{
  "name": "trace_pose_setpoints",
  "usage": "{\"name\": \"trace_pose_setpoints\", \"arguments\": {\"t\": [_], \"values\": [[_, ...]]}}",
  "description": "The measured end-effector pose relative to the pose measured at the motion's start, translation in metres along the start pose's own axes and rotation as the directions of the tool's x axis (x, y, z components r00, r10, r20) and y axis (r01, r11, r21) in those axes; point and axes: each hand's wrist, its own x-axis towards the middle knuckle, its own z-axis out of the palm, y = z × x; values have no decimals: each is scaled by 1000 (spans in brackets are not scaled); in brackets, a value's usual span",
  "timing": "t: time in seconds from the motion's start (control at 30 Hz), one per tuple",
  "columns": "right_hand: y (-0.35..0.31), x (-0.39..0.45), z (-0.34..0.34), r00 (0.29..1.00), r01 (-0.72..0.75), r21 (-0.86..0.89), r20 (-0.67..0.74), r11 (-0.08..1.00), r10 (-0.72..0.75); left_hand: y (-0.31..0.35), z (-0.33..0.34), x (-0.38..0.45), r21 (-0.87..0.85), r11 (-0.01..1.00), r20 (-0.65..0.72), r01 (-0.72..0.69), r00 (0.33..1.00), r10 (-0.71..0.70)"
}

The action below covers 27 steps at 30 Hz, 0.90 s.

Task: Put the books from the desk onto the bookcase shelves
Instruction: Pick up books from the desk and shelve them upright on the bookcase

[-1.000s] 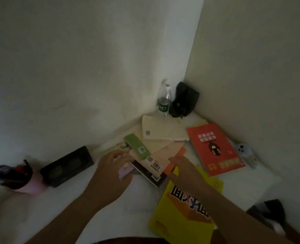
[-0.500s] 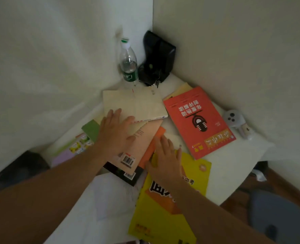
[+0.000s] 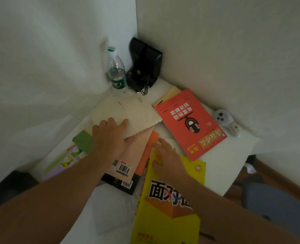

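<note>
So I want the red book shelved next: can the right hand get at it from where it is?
Probably yes: the red book lies uncovered just beyond the right hand, which rests flat on the yellow book, with nothing between them.

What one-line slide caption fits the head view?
Left hand flat on a cream paperback book, right hand on a yellow softcover workbook, among books scattered on a white desk.

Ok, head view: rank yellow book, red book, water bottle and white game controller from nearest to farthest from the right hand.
From the right hand:
1. Yellow book, directly under it, touching.
2. Red book, to its right.
3. White game controller at the desk's right edge and water bottle in the back corner: too close to call.
</note>
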Motion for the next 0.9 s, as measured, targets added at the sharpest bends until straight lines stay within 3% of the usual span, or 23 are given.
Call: {"name": "trace_pose_setpoints", "arguments": {"t": [0.07,0.17,0.27,0.4,0.47,0.53,0.6,0.67,0.73,0.77,0.83,0.9], "values": [[3,-2,-9,998,9,12,-70,1000,-8,6,-3,-1,98,993,-19,-63,998,65],[-3,-5,-17,998,-15,85,-62,996,20,10,-2,-4,215,969,-45,-122,990,135],[-17,-5,-17,995,-25,169,98,985,8,8,2,-11,317,923,-59,-218,967,249],[-24,-3,-8,973,-38,149,233,988,2,-7,-9,-29,266,868,-72,-418,890,451],[-26,-1,-9,970,-58,166,242,984,16,-20,-23,-45,179,872,-207,-456,849,486],[-28,-1,-12,972,-86,228,233,970,31,-32,-35,-67,66,909,-311,-412,857,411],[-34,-7,-15,983,3,288,177,958,-56,-37,-48,-92,-149,939,-307,-309,917,253],[-44,-15,-18,984,75,474,108,878,-143,-33,-58,-119,-423,882,-188,-211,972,142],[-56,-24,-19,988,-53,752,137,657,-76,-19,-62,-142,-667,742,-37,-57,998,43],[-57,-27,-16,987,-112,839,156,532,-38,-9,-66,-149,-795,606,4,29,999,-42],[-54,-33,-14,968,-250,911,245,329,57,12,-75,-155,-961,178,170,212,960,-224],[-45,-39,-18,950,-311,929,301,199,81,29,-78,-154,-930,-152,366,334,883,-295]]}}
